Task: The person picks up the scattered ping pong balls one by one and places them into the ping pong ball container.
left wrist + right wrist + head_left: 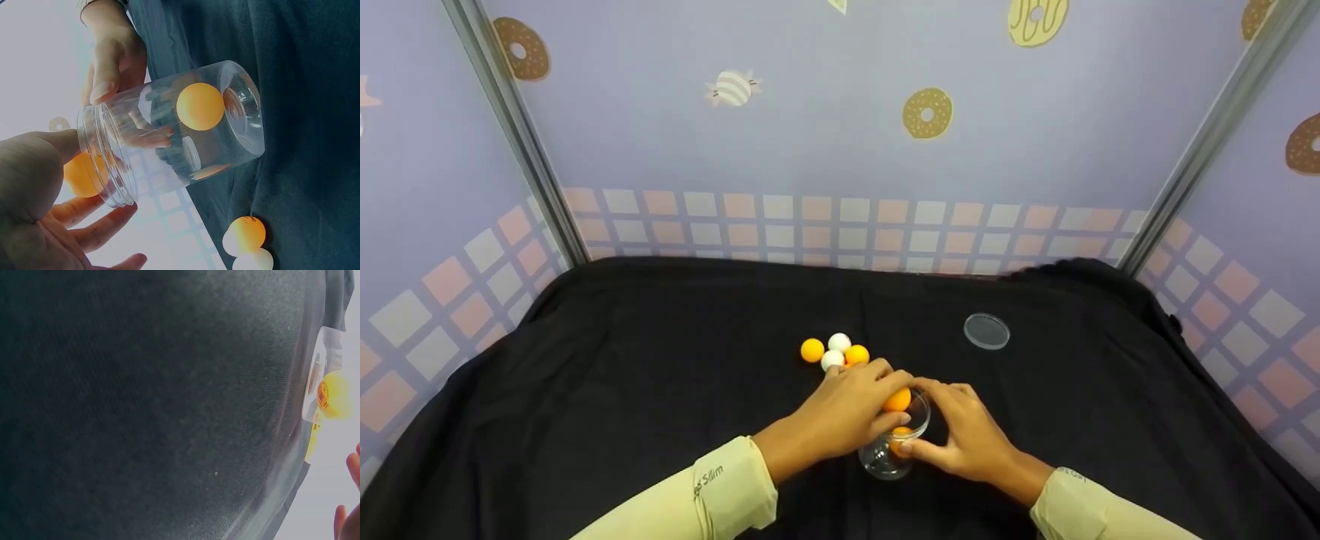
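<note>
A clear jar [163, 169] stands on the black cloth, with one orange ping-pong ball [200, 107] inside it. My right hand [971, 435] grips the jar near its rim, thumb on the near side. At the jar's mouth, my left hand [844, 409] holds another orange ping-pong ball [897, 400] between thumb and fingers. Just beyond the left hand lies a cluster of white balls [839, 343] and orange balls [812, 350], partly hidden by that hand. Only the lower jar and a printed orange ball [334, 395] show at the edge of the right wrist view.
A round clear lid [987, 331] lies flat on the cloth, beyond the jar to the right. Black cloth [660, 375] covers the table. Patterned panels [825, 150] with metal corner posts [521, 135] enclose the back and sides.
</note>
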Demonstrator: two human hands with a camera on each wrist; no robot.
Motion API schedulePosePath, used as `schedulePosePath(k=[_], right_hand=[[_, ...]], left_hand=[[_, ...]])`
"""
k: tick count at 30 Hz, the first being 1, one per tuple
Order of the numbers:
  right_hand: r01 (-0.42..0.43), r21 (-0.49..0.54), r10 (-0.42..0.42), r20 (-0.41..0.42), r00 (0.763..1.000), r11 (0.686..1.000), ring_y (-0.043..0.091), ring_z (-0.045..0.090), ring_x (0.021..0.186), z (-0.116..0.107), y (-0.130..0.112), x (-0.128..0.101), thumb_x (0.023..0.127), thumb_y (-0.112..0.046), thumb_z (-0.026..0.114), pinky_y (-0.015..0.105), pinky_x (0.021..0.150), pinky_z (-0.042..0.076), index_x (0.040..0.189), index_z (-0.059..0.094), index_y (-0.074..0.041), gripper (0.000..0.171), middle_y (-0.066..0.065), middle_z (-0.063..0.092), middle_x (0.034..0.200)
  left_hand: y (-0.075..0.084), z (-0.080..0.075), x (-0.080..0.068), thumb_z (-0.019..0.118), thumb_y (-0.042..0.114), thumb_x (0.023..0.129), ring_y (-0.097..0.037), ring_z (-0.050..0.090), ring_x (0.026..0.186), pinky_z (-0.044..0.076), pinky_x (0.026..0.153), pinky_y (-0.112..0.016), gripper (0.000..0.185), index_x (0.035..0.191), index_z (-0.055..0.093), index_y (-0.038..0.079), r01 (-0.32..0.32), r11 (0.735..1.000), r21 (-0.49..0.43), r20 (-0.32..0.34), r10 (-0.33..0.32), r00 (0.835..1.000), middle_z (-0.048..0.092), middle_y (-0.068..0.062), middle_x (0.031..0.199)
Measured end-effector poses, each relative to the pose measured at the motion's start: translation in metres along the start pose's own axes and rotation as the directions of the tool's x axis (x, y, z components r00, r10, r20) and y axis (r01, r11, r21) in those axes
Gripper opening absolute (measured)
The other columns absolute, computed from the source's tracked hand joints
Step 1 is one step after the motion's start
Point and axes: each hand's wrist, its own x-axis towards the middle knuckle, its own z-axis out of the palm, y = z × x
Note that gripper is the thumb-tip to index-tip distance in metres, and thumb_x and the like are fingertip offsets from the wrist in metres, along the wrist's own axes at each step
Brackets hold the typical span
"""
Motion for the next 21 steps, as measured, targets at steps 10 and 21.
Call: schedulePosePath(k=[10,21], right_hand=[[0.010,-0.010,-0.010,-0.007,1.000,1.000,0.011,0.066,0.104,0.0005,0.0010,-0.0011,0.080,-0.055,0.081,0.042,0.090,0.048,0.142,0.056,-0.015,0.078,-0.007,0.067,0.127],[0.008,0.007,-0.008,-0.002,1.000,1.000,0.014,0.067,0.103,0.0005,0.0000,-0.0005,0.080,-0.054,0.080,0.042,0.090,0.047,0.144,0.054,-0.017,0.078,-0.004,0.070,0.124]], left_hand=[[-0.0005,0.0005,-0.0007,0.068,0.045,0.096,-0.014,0.068,0.094,0.053,0.076,-0.039,0.042,0.132,0.062,0.024,-0.014,1.000,0.018,-0.011,0.014,1.000,0.066,0.003,0.112],[-0.0008,0.0001,-0.0012,0.067,0.043,0.098,-0.015,0.068,0.096,0.053,0.079,-0.041,0.040,0.132,0.062,0.024,-0.005,1.000,-0.006,-0.006,0.005,1.000,0.066,0.003,0.112]])
